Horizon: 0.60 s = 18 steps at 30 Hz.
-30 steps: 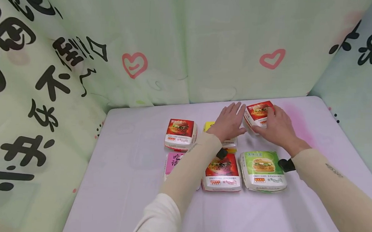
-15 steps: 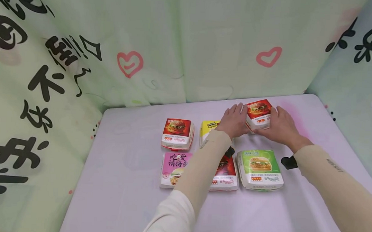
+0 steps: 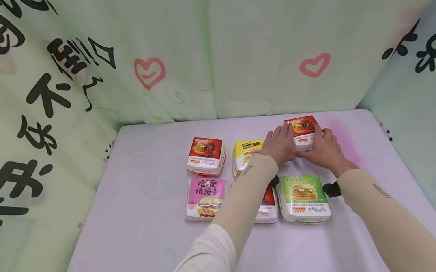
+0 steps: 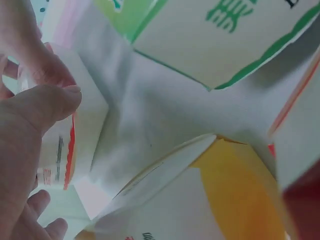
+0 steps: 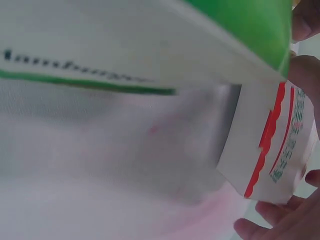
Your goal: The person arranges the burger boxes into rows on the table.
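At the back right of the table, a red-and-white burger box (image 3: 302, 133) sits between both hands, its printed lid facing up. My left hand (image 3: 280, 145) holds its left side, thumb toward the front. From the other side my right hand (image 3: 325, 151) grips it, with the thumb along the near side and fingers at the right. Up close in the left wrist view, two thumbs nearly meet on the box's white side (image 4: 90, 115). The right wrist view shows the box's red wavy trim (image 5: 265, 140) beside the right hand (image 5: 300, 200).
Nearer stand a green burger box (image 3: 304, 198), a red one (image 3: 267, 207) partly behind the left forearm, and a pink one (image 3: 204, 198). Behind these are a yellow box (image 3: 244, 151) and another red box (image 3: 206, 155). A printed curtain (image 3: 243, 52) hangs along the table's back edge.
My left hand has moved right to the back red box, uncovering more of the yellow and pink boxes. The right hand has slid off its lid to its right side; the box has straightened slightly.
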Available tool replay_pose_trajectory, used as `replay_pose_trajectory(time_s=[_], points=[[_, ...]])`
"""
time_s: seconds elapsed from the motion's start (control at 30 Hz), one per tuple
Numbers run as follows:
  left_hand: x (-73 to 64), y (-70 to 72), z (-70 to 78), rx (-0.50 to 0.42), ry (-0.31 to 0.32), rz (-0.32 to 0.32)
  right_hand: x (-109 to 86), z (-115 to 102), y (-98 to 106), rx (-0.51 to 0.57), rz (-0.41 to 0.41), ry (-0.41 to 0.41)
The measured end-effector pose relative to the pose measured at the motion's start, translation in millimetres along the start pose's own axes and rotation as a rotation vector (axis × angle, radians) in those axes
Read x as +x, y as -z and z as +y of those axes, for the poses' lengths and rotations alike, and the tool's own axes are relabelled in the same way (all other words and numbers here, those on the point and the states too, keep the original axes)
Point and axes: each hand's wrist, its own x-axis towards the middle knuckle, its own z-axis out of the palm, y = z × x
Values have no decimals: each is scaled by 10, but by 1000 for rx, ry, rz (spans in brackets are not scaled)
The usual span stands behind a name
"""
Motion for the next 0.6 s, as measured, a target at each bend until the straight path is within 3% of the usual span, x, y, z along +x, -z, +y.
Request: replay_pose_trajectory(time_s=[0.13,0.33,0.6], points=[[-5,21,27,24,14,3,9,16,18,43,-25,6],[2,12,114,-82,38,-17,24,67,42,77,-93,5],[21,3,117,-158,-63,19,1,91,24,75,-46,23]])
